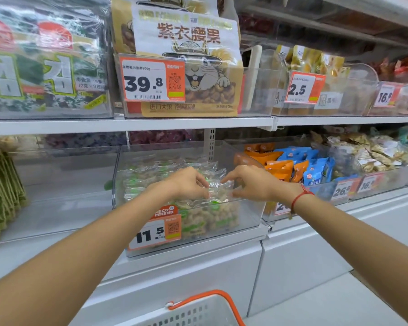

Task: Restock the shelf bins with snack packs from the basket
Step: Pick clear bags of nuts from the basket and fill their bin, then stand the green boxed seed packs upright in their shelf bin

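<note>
A clear shelf bin (252,217) on the lower shelf holds several transparent snack packs with green labels and pale nuts. Both my hands reach over its front wall. My left hand (189,183) and my right hand (250,182) pinch the two sides of one clear snack pack (219,191) lying on top of the pile. A white basket (198,311) with an orange handle sits at the bottom edge; its contents are hidden.
An orange 11.5 price tag (154,231) hangs on the bin front. To the right is a bin of orange and blue packs (292,165); to the left, green packs (0,191). The upper shelf carries a big cashew bag (198,67) and seaweed packs (45,62).
</note>
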`<state>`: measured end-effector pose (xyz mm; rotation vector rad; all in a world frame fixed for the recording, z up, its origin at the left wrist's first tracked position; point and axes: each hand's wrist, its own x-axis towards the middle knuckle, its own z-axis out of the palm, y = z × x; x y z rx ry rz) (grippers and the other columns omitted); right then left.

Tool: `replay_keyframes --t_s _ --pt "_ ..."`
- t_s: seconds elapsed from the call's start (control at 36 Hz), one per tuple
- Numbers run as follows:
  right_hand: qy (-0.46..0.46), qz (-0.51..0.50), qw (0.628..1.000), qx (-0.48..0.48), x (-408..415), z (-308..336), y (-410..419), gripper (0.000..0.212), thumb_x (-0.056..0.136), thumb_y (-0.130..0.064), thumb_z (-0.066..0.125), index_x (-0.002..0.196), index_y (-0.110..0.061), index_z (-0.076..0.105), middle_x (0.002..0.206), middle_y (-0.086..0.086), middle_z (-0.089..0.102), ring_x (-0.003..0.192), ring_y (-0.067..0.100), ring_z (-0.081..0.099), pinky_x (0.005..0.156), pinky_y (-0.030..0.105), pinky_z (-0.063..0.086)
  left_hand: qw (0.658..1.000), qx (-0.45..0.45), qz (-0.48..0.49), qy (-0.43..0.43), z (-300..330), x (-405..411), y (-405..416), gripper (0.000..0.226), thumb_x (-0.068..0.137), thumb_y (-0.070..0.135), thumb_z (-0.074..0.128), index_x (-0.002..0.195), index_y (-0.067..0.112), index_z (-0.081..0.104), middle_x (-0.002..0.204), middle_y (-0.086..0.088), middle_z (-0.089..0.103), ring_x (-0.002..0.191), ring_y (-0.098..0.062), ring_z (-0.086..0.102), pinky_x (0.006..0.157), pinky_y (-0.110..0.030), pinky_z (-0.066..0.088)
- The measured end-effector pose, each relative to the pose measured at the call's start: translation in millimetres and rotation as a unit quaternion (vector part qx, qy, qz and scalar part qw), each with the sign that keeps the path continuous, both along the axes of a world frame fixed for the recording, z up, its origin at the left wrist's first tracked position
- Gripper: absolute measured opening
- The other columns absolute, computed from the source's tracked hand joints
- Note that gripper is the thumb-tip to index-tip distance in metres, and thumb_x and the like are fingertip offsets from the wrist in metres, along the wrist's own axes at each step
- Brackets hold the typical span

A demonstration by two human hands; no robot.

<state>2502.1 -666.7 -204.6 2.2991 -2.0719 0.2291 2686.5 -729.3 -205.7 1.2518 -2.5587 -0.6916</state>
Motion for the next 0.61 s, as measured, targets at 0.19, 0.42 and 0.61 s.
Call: replay_keyframes --t_s 0.19,0.42,0.61 --pt "-0.086 0.104 0.989 -0.059 42 -8 69 0.026 0.086 -0.028 0.065 0.111 -0.033 0.067 0.116 -0.011 0.062 0.105 0.008 0.056 0.088 0.03 0.046 0.968 -0.23 0.057 0.082 -17 56 86 0.031 0.085 0.038 0.065 0.115 0.036 0.063 0.119 0.016 0.064 0.111 -0.01 0.058 0.088 -0.03 0.047" --pt "0.036 0.139 0.983 0.111 99 -62 105 0.024 0.093 -0.029 0.054 0.114 -0.034 0.064 0.103 -0.012 0.068 0.097 0.009 0.06 0.075 0.025 0.042 0.981 -0.156 0.115 0.013 -68 140 149 0.024 0.087 0.04 0.06 0.111 0.043 0.059 0.102 0.028 0.058 0.104 0.002 0.057 0.075 -0.024 0.038" --pt "0.119 0.15 0.954 0.231 146 -158 113 0.03 0.095 -0.026 0.05 0.124 -0.029 0.059 0.128 -0.001 0.058 0.118 0.021 0.054 0.09 0.031 0.041 0.985 -0.031 0.135 -0.101 -156 196 171 0.021 0.09 0.041 0.057 0.111 0.04 0.06 0.115 0.017 0.064 0.106 -0.008 0.06 0.082 -0.029 0.046"
